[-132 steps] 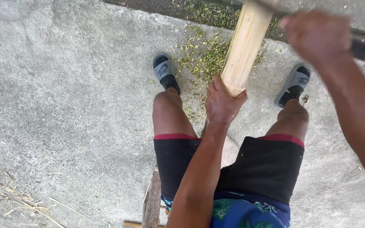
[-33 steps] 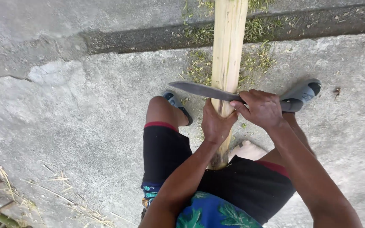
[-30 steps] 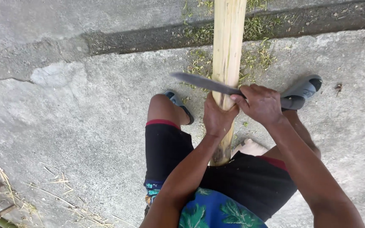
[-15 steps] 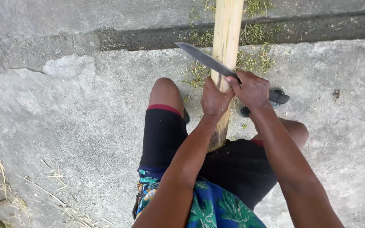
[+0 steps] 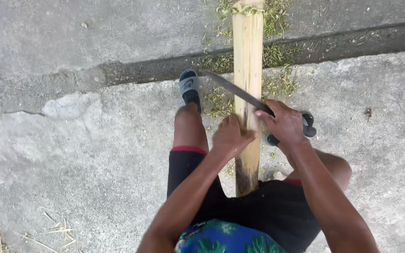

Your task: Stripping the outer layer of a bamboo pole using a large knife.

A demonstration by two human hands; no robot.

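A long pale bamboo pole (image 5: 248, 70) runs from between my knees out across the concrete to the gutter. My left hand (image 5: 230, 137) grips the pole about a third of the way up. My right hand (image 5: 284, 123) holds the handle of a long dark machete (image 5: 233, 89), whose blade lies slanted across the pole just beyond my left hand, tip pointing up-left. The pole's near end is darker and rests against my black shorts.
Green shavings (image 5: 277, 84) litter the ground around the pole and the dark gutter (image 5: 141, 72). My sandalled feet (image 5: 189, 86) flank the pole. Dry straw bits (image 5: 52, 229) lie at the bottom left on the cracked concrete.
The machete has swung from level across the pole to slanted, tip further forward. My view has shifted so the pole and the gutter sit lower in frame. Both hands keep their hold.
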